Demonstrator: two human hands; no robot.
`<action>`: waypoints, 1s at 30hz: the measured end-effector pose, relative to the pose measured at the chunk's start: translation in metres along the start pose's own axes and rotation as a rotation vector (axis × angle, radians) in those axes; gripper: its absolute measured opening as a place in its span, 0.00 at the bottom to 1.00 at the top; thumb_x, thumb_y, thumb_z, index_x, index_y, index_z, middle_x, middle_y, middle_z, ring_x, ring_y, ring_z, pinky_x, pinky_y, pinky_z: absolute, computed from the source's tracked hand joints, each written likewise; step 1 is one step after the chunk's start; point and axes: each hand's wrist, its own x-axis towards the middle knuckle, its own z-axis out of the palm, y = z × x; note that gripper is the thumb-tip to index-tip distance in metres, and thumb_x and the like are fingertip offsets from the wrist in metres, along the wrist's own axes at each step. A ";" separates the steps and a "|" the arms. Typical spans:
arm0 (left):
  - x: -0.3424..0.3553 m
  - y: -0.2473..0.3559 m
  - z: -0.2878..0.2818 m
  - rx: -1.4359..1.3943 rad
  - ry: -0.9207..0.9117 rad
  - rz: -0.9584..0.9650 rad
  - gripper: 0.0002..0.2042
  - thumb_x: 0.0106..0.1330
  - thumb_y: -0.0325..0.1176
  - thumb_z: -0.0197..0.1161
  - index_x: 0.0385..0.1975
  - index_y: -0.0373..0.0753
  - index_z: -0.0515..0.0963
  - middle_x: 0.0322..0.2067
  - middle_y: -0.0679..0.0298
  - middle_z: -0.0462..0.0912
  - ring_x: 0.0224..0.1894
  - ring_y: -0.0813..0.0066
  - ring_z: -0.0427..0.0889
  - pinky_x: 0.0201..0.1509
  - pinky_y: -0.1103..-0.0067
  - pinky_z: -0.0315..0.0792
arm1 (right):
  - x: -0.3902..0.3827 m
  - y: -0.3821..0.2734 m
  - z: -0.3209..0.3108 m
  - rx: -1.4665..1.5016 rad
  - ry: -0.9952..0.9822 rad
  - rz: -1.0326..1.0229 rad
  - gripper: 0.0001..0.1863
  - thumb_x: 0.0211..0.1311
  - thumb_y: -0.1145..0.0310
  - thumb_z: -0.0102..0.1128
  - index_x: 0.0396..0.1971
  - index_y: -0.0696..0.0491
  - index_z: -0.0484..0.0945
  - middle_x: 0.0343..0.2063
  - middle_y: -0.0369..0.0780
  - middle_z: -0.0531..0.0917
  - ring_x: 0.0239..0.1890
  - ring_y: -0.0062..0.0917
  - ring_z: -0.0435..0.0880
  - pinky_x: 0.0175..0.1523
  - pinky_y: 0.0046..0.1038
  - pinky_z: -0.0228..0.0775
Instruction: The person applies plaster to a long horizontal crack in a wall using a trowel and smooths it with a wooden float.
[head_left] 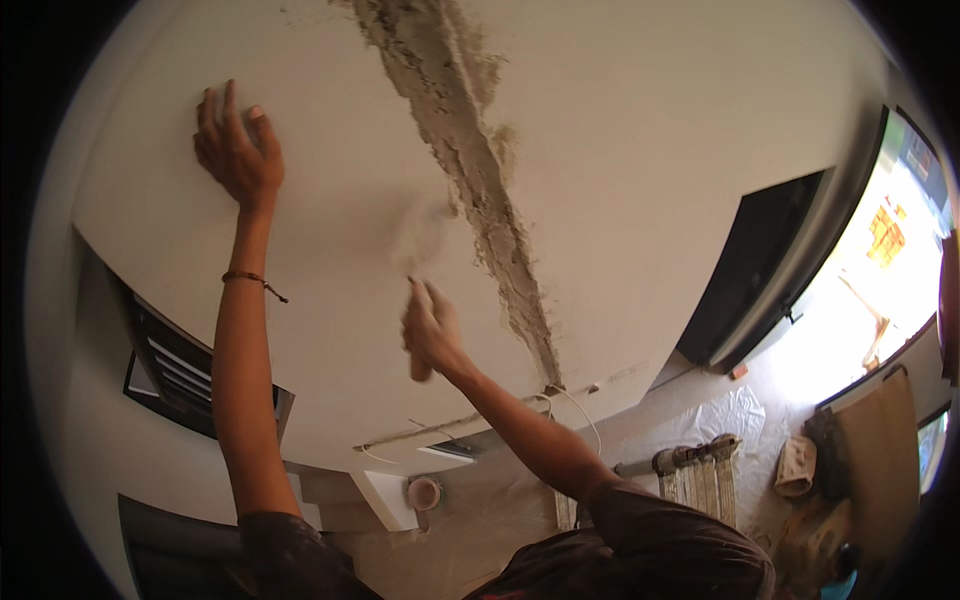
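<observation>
1. We take the rough grey filler strip (470, 150), which runs down the white ceiling (640, 130), as our landmark. The view looks upward, so both our arms reach up toward that surface.

2. Our left hand (235, 150) lies well to the left of the strip. Its fingers (225, 105) are spread wide and flat against the bare ceiling and hold nothing. We judge it is placed there to steady us while the other arm works overhead.

3. Our right hand (432, 330) is just left of the strip, near its lower half. Its fingers (440, 305) are curled shut around a tool handle (420, 368), whose lower end sticks out below the fist. The working end is blurred, so we cannot tell what kind of tool it is.

4. Directly above the right hand, touching the strip's left edge, is a greyish smudged patch (425, 235) on the ceiling. The tool's blurred tip points up at it, so the worked spot sits just beyond the closed fingers.

5. A thin bracelet (245, 277) circles our left wrist, far left of the strip.

6. Below the strip's lower end, loose white cables (575, 410) hang from the ceiling edge. To the strip's right are a dark window frame (760, 260) and a radiator (695, 475) under plastic sheeting (730, 415).
</observation>
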 end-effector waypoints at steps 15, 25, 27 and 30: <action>-0.001 0.002 -0.006 0.024 -0.031 0.048 0.25 0.77 0.51 0.45 0.67 0.45 0.67 0.67 0.50 0.66 0.68 0.51 0.66 0.67 0.55 0.59 | -0.019 0.084 -0.023 0.260 0.160 0.136 0.16 0.77 0.50 0.44 0.34 0.46 0.65 0.18 0.32 0.70 0.16 0.18 0.71 0.20 0.25 0.69; 0.006 0.002 0.000 -0.040 -0.036 0.108 0.26 0.77 0.53 0.43 0.66 0.44 0.68 0.66 0.46 0.66 0.67 0.50 0.66 0.67 0.53 0.59 | 0.000 0.145 -0.032 0.365 0.311 0.096 0.18 0.77 0.52 0.44 0.32 0.50 0.66 0.19 0.33 0.71 0.17 0.18 0.71 0.19 0.26 0.69; -0.004 -0.004 -0.002 -0.042 -0.054 0.113 0.26 0.77 0.53 0.43 0.66 0.43 0.68 0.66 0.46 0.66 0.68 0.50 0.66 0.67 0.53 0.59 | -0.006 0.107 -0.008 0.309 0.221 0.057 0.18 0.77 0.52 0.44 0.32 0.50 0.66 0.19 0.33 0.71 0.17 0.18 0.71 0.19 0.26 0.69; -0.002 0.000 -0.005 -0.009 -0.058 0.097 0.26 0.77 0.53 0.43 0.66 0.43 0.68 0.66 0.46 0.66 0.68 0.49 0.65 0.67 0.53 0.59 | 0.015 0.085 0.001 0.317 0.081 -0.075 0.17 0.77 0.52 0.45 0.32 0.50 0.66 0.19 0.33 0.70 0.17 0.17 0.70 0.19 0.26 0.69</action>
